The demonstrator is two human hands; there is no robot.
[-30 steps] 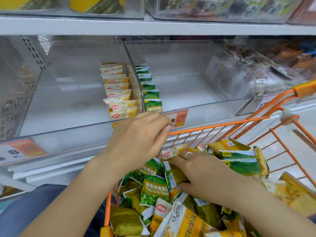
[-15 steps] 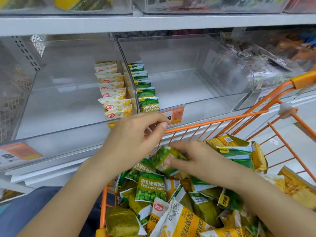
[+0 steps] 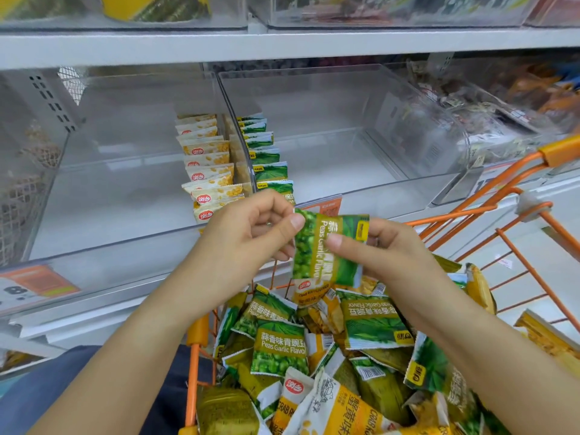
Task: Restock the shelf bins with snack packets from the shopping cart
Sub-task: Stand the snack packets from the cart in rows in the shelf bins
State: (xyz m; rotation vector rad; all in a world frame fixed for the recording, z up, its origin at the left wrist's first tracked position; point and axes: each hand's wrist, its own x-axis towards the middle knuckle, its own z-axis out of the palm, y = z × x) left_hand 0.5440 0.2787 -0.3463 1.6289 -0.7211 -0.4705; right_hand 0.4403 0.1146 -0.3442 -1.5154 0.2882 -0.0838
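A green garlic pea packet [image 3: 317, 255] hangs above the orange shopping cart [image 3: 518, 196], held between both hands. My left hand [image 3: 248, 237] pinches its upper left corner with thumb and fingers. My right hand [image 3: 383, 249] grips its right side, thumb across the front; a yellow crab-flavour packet [image 3: 309, 291] shows just beneath it. The cart holds several green and yellow packets [image 3: 282, 350]. On the shelf, the left clear bin [image 3: 103, 246] has a row of yellow packets [image 3: 208, 164]. The right clear bin [image 3: 392, 193] has a row of green packets [image 3: 265, 158] along its left wall.
An upper shelf board [image 3: 282, 45] runs overhead with more bins on it. Orange price tags [image 3: 34, 284] hang on the shelf front. A further bin of dark snacks [image 3: 502, 98] stands at the right. A dark blue garment [image 3: 47, 390] fills the lower left.
My right hand lifted a green pea packet out of the cart pile. My left hand came off the bin front and took hold of the packet's corner.
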